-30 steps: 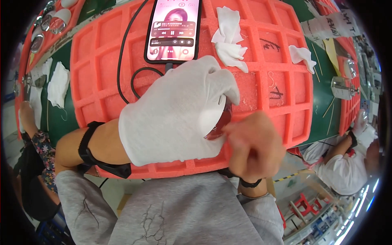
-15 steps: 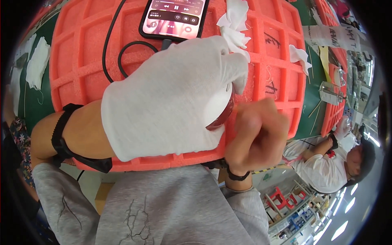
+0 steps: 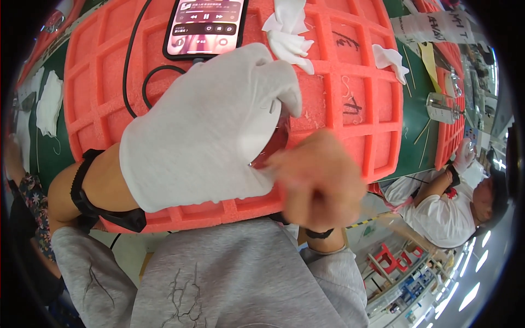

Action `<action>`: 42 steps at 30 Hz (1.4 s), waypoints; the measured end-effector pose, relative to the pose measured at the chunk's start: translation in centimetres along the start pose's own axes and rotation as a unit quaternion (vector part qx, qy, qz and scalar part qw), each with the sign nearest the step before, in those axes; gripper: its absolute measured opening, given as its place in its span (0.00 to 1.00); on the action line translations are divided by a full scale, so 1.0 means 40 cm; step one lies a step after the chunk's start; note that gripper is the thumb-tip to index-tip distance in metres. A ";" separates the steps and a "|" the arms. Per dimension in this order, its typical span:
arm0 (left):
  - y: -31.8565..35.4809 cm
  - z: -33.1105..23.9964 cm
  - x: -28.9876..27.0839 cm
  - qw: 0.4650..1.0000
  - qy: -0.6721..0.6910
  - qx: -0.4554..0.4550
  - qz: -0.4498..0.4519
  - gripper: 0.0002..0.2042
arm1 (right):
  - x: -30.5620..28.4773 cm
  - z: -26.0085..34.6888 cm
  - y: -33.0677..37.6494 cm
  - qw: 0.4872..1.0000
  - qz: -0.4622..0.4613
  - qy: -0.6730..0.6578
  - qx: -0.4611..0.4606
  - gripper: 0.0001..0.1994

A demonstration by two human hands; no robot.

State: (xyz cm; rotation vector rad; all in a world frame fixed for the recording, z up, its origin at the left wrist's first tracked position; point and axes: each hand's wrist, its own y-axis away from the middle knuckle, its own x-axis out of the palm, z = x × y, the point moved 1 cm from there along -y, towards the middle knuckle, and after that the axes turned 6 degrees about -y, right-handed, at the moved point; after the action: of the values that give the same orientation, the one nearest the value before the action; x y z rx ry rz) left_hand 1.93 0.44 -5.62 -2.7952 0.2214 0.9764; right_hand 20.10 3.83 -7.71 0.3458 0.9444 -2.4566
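My left hand (image 3: pixel 202 126), in a white cloth glove, is closed around a smooth, curved piece with a glossy dark red edge (image 3: pixel 275 143) and a paler, shiny white face. The glove hides most of this piece, so its kind cannot be told. My bare right hand (image 3: pixel 322 183) is curled closed close beside the red edge, its fingertips at or almost at it. Motion blurs those fingers, and anything small between them cannot be made out. Both hands are over a coral-red foam tray (image 3: pixel 377 145) with square compartments.
A phone (image 3: pixel 203 27) with its screen lit lies at the tray's far side, with a black cable (image 3: pixel 129 71) running from it. Crumpled white tissues (image 3: pixel 288 41) lie on the tray. At right are a clear glass jar (image 3: pixel 442 107), thin sticks and a co-worker (image 3: pixel 432 210).
The right hand has moved left, closer against the red edge, and is still blurred. The left hand keeps its hold. The whole view has shifted a little.
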 end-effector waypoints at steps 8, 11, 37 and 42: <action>0.003 0.025 -0.036 0.995 0.033 0.045 0.082 0.24 | -0.004 0.009 0.001 0.959 -0.059 -0.198 0.196 0.01; 0.001 0.025 -0.033 0.992 0.022 0.093 0.078 0.25 | -0.016 0.007 0.007 0.927 -0.062 -0.256 0.266 0.06; 0.000 0.003 -0.024 0.981 -0.187 0.029 0.052 0.34 | 0.006 0.012 -0.017 0.951 -0.031 -0.225 0.208 0.03; 0.002 0.016 -0.019 0.983 -0.176 0.040 0.040 0.32 | 0.017 0.009 -0.027 0.969 -0.033 -0.193 0.149 0.03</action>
State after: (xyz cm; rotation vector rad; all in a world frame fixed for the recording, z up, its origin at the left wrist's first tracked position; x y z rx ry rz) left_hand 0.95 0.55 -5.66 -2.5023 0.3155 1.4235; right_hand 18.94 4.05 -7.10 -0.0716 0.4299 -2.5957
